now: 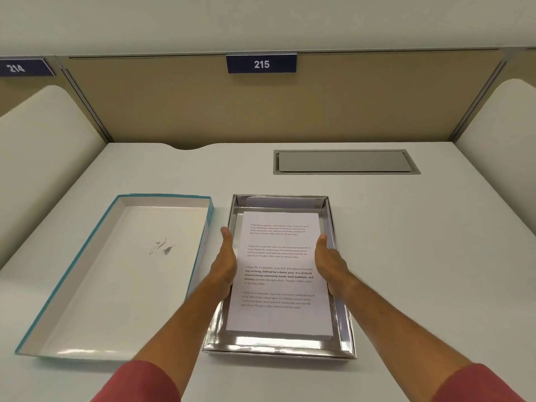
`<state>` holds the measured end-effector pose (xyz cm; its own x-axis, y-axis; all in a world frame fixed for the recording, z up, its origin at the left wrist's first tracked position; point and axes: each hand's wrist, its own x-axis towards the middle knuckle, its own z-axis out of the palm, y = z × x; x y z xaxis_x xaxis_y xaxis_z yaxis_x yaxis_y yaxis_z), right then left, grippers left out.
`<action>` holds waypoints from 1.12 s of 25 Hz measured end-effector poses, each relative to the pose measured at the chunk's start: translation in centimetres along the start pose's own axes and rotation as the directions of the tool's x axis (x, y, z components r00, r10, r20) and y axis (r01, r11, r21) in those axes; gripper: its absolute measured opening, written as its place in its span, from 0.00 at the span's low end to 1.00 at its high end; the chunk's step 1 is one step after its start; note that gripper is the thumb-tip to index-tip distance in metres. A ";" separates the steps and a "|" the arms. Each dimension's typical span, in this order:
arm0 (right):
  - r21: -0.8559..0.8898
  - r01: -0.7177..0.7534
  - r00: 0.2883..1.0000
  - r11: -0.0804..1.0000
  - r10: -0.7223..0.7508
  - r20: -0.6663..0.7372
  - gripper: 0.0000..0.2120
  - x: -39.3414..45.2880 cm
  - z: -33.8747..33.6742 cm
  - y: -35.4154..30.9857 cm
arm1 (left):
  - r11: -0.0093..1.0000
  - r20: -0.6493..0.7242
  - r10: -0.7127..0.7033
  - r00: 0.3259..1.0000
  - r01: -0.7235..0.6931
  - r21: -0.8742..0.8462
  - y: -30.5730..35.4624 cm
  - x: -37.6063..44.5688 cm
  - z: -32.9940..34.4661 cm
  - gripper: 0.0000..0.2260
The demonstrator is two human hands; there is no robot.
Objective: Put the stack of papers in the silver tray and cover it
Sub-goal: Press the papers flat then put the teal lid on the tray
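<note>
**Desk 215: paper stack at the silver tray, lid set aside**

Landmark: silver tray [345,332], a shallow mirrored box on the white desk [406,256], long side running away from the viewer.

- Stack of papers [278,274]: white printed sheets, four blocks of text on the top page. Lies lengthwise within the tray's walls, nearer the tray's near end, with a strip of bare tray floor showing at the far end. Whether it rests fully on the floor cannot be told.
- Left hand [224,262]: at the stack's left long edge, over the tray's left wall, thumb up, palm against the paper's side; fingers are hidden below the edge, gripping the stack.
- Right hand [329,262]: mirrored at the stack's right long edge, thumb on top, fingers tucked under and out of sight, gripping the stack.
- Sleeves [478,384]: red, on both forearms, at the near side of the tray.
- Teal-edged lid [116,274]: left of the tray, just beside it, lying upturned, white inside with a small grey mark.
- Grey cable hatch [345,161]: beyond the tray, set flush in the desk.
- Number plate "215" [261,64]: on the beige partition [348,105] behind the tray.
</note>
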<state>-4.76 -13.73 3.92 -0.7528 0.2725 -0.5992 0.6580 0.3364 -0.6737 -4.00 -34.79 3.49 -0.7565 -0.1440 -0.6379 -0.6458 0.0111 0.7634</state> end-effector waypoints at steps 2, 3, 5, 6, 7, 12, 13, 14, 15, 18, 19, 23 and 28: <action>0.004 0.022 0.999 1.000 -0.022 0.043 0.33 -0.2 0.0 0.2 | 0.998 -0.029 0.015 0.999 -0.014 0.055 -0.2 -0.1 0.3 0.44; -0.017 0.059 0.996 0.998 -0.058 0.061 0.32 -0.4 0.0 0.4 | 0.995 -0.033 0.020 0.999 -0.016 0.101 -0.2 -0.3 0.5 0.42; -0.100 0.200 0.979 0.975 -0.195 0.060 0.27 -1.0 0.0 0.8 | 0.967 -0.059 0.074 0.995 -0.057 0.249 -0.3 -1.1 1.0 0.36; -0.152 0.287 0.958 0.946 -0.284 0.038 0.25 -1.3 0.2 0.9 | 0.935 -0.089 0.133 0.987 -0.096 0.340 -0.4 -1.5 1.1 0.33; -0.204 0.365 0.929 0.909 -0.369 0.019 0.25 -1.5 0.3 1.1 | 0.893 -0.114 0.214 0.970 -0.147 0.424 -0.6 -1.9 1.3 0.32; -0.534 0.543 0.800 0.648 -0.592 0.095 0.39 -2.1 1.1 2.3 | 0.419 0.046 0.559 0.828 -0.330 0.846 -2.4 -3.2 1.6 0.37; -0.579 0.568 0.761 0.585 -0.641 0.100 0.40 -2.2 1.1 2.4 | 0.331 0.057 0.591 0.805 -0.307 0.892 -2.7 -3.2 1.4 0.39; -0.610 0.593 0.718 0.525 -0.687 0.108 0.41 -2.3 1.2 2.5 | 0.276 0.063 0.613 0.787 -0.288 0.917 -2.9 -3.3 1.2 0.41; -0.638 0.612 0.680 0.468 -0.723 0.121 0.42 -2.3 1.2 2.5 | 0.240 0.066 0.630 0.774 -0.275 0.931 -3.0 -3.6 1.1 0.42; -0.708 0.630 0.597 0.319 -0.782 0.180 0.44 -2.8 1.5 2.1 | 0.172 0.063 0.660 0.749 -0.232 0.957 -3.1 -4.6 0.7 0.42; -0.720 0.633 0.577 0.285 -0.794 0.192 0.45 -3.1 1.7 2.0 | 0.164 0.050 0.662 0.748 -0.210 0.964 -3.3 -4.9 0.4 0.42; -0.730 0.645 0.538 0.226 -0.813 0.224 0.45 -4.2 2.9 1.4 | 0.146 0.004 0.681 0.732 -0.141 0.979 -3.7 -5.7 -0.9 0.42; -0.738 0.642 0.532 0.207 -0.813 0.235 0.45 -5.1 4.8 0.3 | 0.140 -0.023 0.673 0.740 -0.096 0.986 -3.7 -5.5 -3.5 0.42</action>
<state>-0.61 -19.38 4.65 -0.9317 -0.3402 0.1273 -0.3603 0.9099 -0.2055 2.91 -37.48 4.55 -0.9916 -0.1218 0.0440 -0.1187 0.9906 0.0681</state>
